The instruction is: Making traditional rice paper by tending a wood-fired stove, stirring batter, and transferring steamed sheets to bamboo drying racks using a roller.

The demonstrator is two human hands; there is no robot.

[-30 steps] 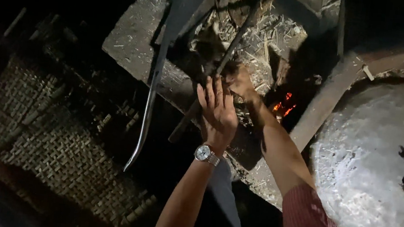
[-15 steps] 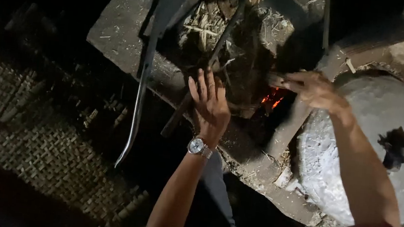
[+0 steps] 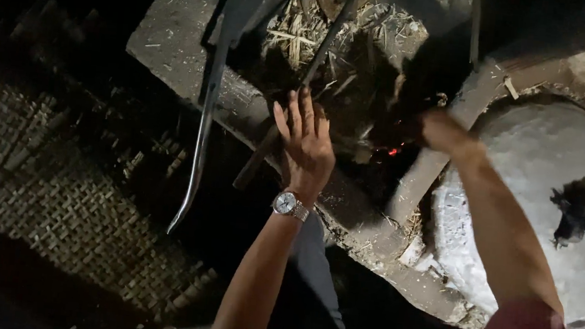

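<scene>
your left hand [image 3: 305, 144] is spread wide and flat, fingers fanned toward twelve o'clock, holding nothing; a metal wristwatch [image 3: 290, 204] sits on the wrist at six o'clock of it. the palm hovers over the dark edge of the clay hearth [image 3: 176, 39], and a thin stick [image 3: 273, 138] passes just beside the fingertips, though i cannot tell whether they touch it. your right hand [image 3: 442, 129] is at three o'clock of the left, blurred and reaching into the black mouth of the hearth; whether it grips anything you cannot tell from this view, perhaps a bit of fuel. between the hands, a few red embers [image 3: 390, 152] glow low in the opening. at twelve o'clock lies a heap of dry straw [image 3: 305, 33], not alight. a long curved metal blade [image 3: 202, 141] hangs at nine o'clock of the left hand, untouched. at three o'clock sits a round ash-grey dome [image 3: 560, 205] with a dark hole. a woven mat [image 3: 67, 207] lies at eight o'clock. judging by this, the fire is only embers: kindled, not yet burning up.
</scene>
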